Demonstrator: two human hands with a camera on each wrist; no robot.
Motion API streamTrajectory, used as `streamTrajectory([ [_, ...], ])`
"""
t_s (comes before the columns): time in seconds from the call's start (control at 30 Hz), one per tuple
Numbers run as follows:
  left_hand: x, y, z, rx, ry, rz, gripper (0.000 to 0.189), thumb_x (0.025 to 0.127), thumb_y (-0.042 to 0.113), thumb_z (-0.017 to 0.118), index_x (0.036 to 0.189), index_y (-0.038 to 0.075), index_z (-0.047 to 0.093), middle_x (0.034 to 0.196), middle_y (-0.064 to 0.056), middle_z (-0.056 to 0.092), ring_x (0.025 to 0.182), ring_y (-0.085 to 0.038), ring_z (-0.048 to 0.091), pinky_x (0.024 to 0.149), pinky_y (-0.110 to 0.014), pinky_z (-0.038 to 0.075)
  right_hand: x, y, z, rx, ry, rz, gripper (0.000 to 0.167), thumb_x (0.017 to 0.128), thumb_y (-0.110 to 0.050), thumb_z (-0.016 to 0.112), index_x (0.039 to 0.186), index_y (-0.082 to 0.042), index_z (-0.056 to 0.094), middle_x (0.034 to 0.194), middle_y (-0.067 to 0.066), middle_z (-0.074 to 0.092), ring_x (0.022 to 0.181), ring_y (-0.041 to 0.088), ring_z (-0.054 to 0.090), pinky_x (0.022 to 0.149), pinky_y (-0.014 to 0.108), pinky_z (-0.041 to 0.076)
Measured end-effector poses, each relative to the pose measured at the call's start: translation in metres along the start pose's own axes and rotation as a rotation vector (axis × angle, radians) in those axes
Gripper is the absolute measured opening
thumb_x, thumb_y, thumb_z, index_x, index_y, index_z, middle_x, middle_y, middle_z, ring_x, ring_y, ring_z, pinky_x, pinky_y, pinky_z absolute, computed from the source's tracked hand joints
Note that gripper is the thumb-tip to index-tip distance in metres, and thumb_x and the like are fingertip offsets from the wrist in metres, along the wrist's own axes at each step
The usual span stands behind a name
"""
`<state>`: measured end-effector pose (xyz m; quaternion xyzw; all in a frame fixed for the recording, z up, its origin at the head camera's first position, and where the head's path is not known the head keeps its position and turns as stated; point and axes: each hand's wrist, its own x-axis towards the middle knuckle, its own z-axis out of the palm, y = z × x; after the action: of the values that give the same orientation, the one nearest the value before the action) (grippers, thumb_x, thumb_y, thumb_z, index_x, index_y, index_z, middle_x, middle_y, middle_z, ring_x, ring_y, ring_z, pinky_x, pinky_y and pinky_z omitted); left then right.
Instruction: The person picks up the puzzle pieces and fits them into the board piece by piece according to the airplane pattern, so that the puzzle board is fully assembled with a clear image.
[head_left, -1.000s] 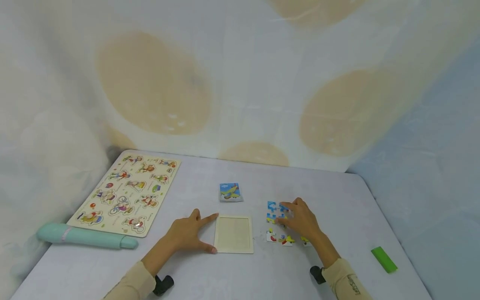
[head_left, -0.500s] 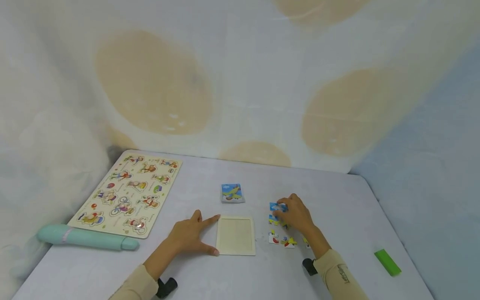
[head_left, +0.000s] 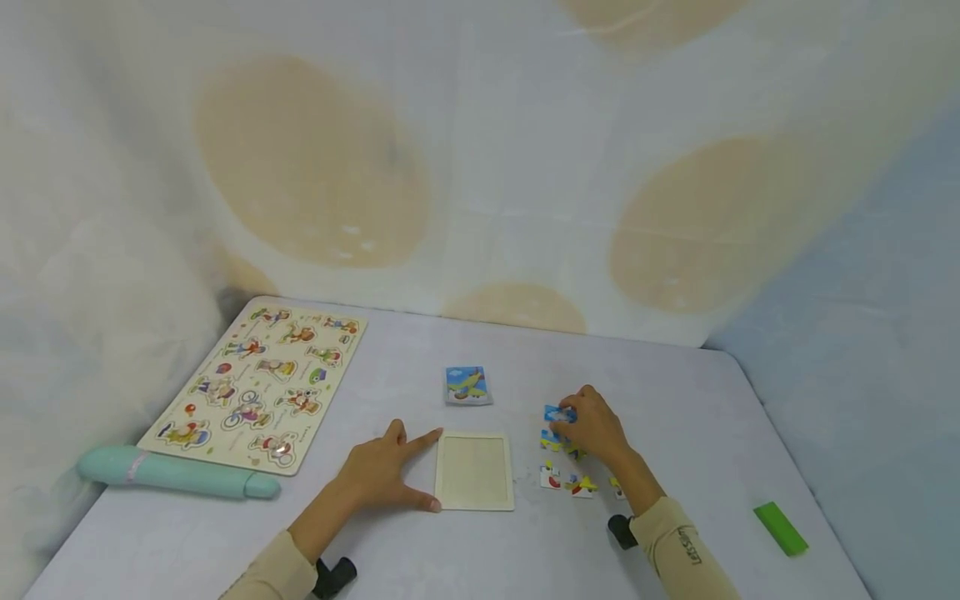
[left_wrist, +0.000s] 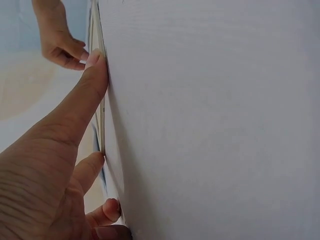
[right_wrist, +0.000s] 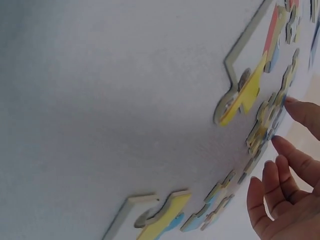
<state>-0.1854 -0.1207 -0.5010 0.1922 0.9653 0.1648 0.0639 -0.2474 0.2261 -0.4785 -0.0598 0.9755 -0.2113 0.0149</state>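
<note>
My left hand (head_left: 377, 471) spreads thumb and index finger along the left edge of a square wooden puzzle tray (head_left: 474, 509), touching it near two corners. In the left wrist view the thumb (left_wrist: 82, 97) lies on the tray's edge. My right hand (head_left: 597, 429) pinches a blue jigsaw piece between thumb and index finger, beside another blue jigsaw piece (head_left: 552, 413); the fingers partly hide the held one. Below lie several more jigsaw pieces with yellow, red and white parts, among them a yellow-and-white piece (right_wrist: 245, 95) in the right wrist view.
A small picture card (head_left: 468, 386) with a yellow plane lies behind the tray. At left are a large picture puzzle board (head_left: 255, 383) and a mint-green cylinder-like object (head_left: 180, 475). A green block (head_left: 781, 528) lies far right. Patterned cloth walls surround the table.
My right hand has moved slightly left and away from me, bringing the blue piece up against its neighbour in the top row. The left hand stays at the tray.
</note>
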Motion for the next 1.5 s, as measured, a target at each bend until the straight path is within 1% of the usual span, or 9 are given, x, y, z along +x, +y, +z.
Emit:
streamTrajectory([
  [0.27,0.000,0.000,0.000,-0.015,-0.003,0.004,0.104,0.058,0.079,0.076,0.148,0.037,0.046,0.096,-0.003,0.037,0.061,-0.015,0.036,0.052,-0.027,0.030,0.005,0.001,0.000,-0.050,-0.002,-0.021,0.043,0.080,-0.030,0.082,0.110,0.000,0.071,0.102,0.008,0.054,0.089,0.021,0.054,0.084,0.043,0.049],
  [0.47,-0.001,0.002,-0.002,-0.021,-0.003,-0.001,0.104,0.058,0.077,0.077,0.148,0.036,0.046,0.095,-0.002,0.036,0.062,-0.014,0.035,0.052,-0.027,0.030,0.004,-0.002,-0.001,-0.053,0.040,-0.057,0.044,0.079,-0.030,0.083,0.110,-0.001,0.072,0.101,0.008,0.054,0.083,0.020,0.053,0.075,0.038,0.047],
  [0.57,-0.001,0.003,-0.003,-0.018,-0.006,-0.010,0.104,0.058,0.077,0.078,0.148,0.036,0.047,0.095,-0.002,0.036,0.062,-0.014,0.035,0.052,-0.027,0.029,0.002,-0.008,0.000,-0.023,0.076,-0.111,0.041,0.078,-0.028,0.084,0.108,-0.002,0.072,0.098,0.008,0.054,0.081,0.018,0.051,0.071,0.034,0.045],
  [0.63,-0.002,0.003,-0.004,-0.017,-0.006,-0.015,0.103,0.058,0.076,0.078,0.147,0.036,0.047,0.095,-0.003,0.037,0.061,-0.014,0.035,0.052,-0.027,0.029,-0.002,-0.014,0.002,0.008,0.080,-0.144,0.039,0.078,-0.027,0.084,0.107,-0.003,0.073,0.097,0.007,0.053,0.081,0.017,0.050,0.069,0.032,0.044],
  [0.8,-0.002,0.003,-0.003,-0.025,-0.007,-0.023,0.103,0.058,0.074,0.080,0.148,0.036,0.047,0.096,-0.003,0.037,0.062,-0.015,0.035,0.053,-0.027,0.030,-0.014,-0.036,0.011,0.061,0.040,-0.200,0.036,0.077,-0.025,0.085,0.104,-0.005,0.073,0.094,0.003,0.051,0.080,0.013,0.047,0.066,0.026,0.043],
  [0.93,-0.001,0.005,-0.003,-0.032,-0.008,-0.025,0.102,0.058,0.072,0.081,0.148,0.038,0.046,0.096,-0.003,0.037,0.063,-0.015,0.037,0.053,-0.028,0.031,-0.022,-0.051,0.017,0.087,0.017,-0.241,0.033,0.076,-0.023,0.085,0.101,-0.006,0.073,0.090,0.001,0.048,0.077,0.011,0.044,0.063,0.024,0.040],
  [1.07,-0.001,0.006,-0.004,-0.036,-0.014,-0.029,0.100,0.058,0.070,0.083,0.146,0.038,0.048,0.096,-0.005,0.038,0.064,-0.017,0.039,0.053,-0.029,0.031,-0.026,-0.068,0.022,0.105,-0.028,-0.275,0.031,0.076,-0.024,0.085,0.100,-0.008,0.074,0.091,-0.001,0.049,0.078,0.011,0.045,0.065,0.023,0.041],
  [1.27,0.000,0.006,-0.005,-0.049,-0.026,-0.037,0.099,0.059,0.070,0.082,0.146,0.038,0.048,0.097,-0.006,0.038,0.064,-0.018,0.041,0.054,-0.030,0.032,-0.028,-0.090,0.028,0.074,-0.091,-0.348,0.033,0.078,-0.027,0.082,0.102,-0.007,0.073,0.097,0.000,0.053,0.080,0.010,0.048,0.068,0.023,0.045],
  [1.5,0.002,0.005,-0.003,-0.055,-0.021,-0.020,0.101,0.058,0.071,0.082,0.147,0.037,0.048,0.096,-0.006,0.038,0.063,-0.017,0.039,0.053,-0.030,0.032,-0.026,-0.109,0.037,0.021,-0.113,-0.420,0.032,0.077,-0.026,0.081,0.101,-0.005,0.075,0.097,0.000,0.054,0.080,0.010,0.050,0.072,0.026,0.048],
])
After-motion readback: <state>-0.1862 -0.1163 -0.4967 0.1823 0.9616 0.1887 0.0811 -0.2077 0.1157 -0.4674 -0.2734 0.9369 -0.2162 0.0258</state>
